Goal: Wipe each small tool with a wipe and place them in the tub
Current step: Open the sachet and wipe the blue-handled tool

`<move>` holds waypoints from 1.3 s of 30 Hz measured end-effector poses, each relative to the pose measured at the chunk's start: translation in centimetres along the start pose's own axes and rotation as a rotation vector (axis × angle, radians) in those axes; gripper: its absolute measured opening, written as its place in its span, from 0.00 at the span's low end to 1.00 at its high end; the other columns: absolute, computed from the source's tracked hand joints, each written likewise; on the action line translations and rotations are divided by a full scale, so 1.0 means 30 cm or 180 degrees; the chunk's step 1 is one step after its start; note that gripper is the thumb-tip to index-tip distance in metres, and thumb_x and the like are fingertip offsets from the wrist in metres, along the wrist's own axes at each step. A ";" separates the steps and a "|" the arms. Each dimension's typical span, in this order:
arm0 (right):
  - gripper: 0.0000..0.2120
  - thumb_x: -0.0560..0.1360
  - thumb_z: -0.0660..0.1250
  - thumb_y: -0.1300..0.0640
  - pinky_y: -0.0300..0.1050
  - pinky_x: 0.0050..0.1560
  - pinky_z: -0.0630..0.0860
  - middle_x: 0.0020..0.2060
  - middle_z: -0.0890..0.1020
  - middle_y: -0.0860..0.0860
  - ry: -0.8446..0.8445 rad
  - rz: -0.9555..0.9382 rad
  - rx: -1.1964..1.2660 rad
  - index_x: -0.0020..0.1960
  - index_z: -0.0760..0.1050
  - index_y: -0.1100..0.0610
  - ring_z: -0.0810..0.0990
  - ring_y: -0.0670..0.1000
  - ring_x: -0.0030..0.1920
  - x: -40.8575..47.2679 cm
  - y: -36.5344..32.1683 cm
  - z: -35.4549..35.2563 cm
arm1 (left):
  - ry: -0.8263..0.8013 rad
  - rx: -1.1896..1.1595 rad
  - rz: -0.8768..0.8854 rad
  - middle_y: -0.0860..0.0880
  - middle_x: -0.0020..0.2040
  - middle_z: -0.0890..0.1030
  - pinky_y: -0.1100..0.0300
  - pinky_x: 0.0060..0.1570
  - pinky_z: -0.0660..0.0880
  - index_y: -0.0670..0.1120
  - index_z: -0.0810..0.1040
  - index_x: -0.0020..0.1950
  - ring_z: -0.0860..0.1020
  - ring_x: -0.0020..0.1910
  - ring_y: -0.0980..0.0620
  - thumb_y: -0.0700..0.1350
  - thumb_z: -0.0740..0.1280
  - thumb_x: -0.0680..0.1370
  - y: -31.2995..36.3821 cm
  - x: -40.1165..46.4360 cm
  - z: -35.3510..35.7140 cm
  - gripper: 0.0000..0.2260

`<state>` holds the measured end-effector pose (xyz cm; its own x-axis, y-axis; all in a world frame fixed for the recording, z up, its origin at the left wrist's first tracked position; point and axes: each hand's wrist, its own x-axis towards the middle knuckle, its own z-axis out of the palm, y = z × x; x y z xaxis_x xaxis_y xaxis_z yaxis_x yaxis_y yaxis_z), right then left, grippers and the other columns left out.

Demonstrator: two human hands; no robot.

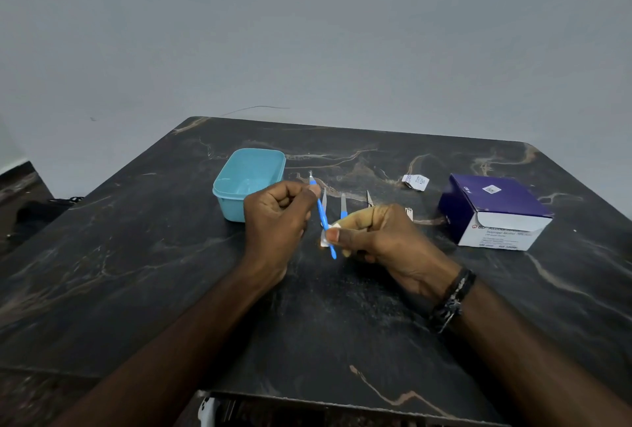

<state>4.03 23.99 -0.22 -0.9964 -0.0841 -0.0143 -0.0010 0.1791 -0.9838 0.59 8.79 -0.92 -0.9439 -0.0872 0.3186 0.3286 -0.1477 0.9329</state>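
Right hand (372, 238) fingers pinch the wipe (327, 237) round the blue tool's (324, 218) lower shaft; left hand (278, 218) fingers grip its upper end, tub (239, 184) just beyond.

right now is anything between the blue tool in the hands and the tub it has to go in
Nothing visible blocks it. The blue tool is held off the table by the left hand, with the right hand pinching a wipe around it. The open tub sits just behind the left hand, and only that hand lies between them.
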 end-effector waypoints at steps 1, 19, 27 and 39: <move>0.07 0.68 0.77 0.58 0.41 0.31 0.61 0.37 0.82 0.66 0.0061 -0.0021 0.0058 0.42 0.85 0.62 0.70 0.51 0.33 0.002 -0.001 -0.001 | -0.0086 0.0044 0.0038 0.53 0.22 0.71 0.67 0.21 0.62 0.44 0.77 0.31 0.65 0.20 0.58 0.37 0.70 0.76 -0.001 -0.006 0.005 0.13; 0.10 0.69 0.77 0.58 0.38 0.31 0.65 0.38 0.83 0.67 -0.0236 0.0110 -0.0141 0.43 0.84 0.65 0.72 0.47 0.31 -0.007 -0.006 0.001 | -0.0129 0.0265 0.0253 0.58 0.21 0.72 0.71 0.24 0.64 0.44 0.78 0.33 0.68 0.20 0.61 0.37 0.71 0.75 0.003 -0.005 0.009 0.11; 0.13 0.67 0.77 0.56 0.35 0.27 0.63 0.39 0.83 0.67 0.0110 -0.0149 0.0300 0.44 0.84 0.65 0.69 0.46 0.29 0.009 -0.010 -0.033 | -0.0522 0.0303 0.0206 0.58 0.19 0.72 0.74 0.23 0.63 0.38 0.79 0.34 0.68 0.18 0.62 0.32 0.68 0.75 0.028 -0.040 0.024 0.10; 0.14 0.73 0.72 0.57 0.35 0.27 0.61 0.47 0.78 0.74 0.0371 -0.0327 0.0398 0.47 0.82 0.69 0.66 0.46 0.30 0.016 -0.014 -0.068 | -0.0185 0.1281 0.0963 0.46 0.31 0.77 0.62 0.35 0.66 0.44 0.81 0.34 0.72 0.32 0.56 0.43 0.71 0.74 0.228 0.150 -0.083 0.10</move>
<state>3.38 25.87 0.56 -0.9947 0.0197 0.1009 -0.0997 0.0518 -0.9937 -1.34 4.92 6.48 -0.8126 -0.0106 0.5828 0.5591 0.2682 0.7845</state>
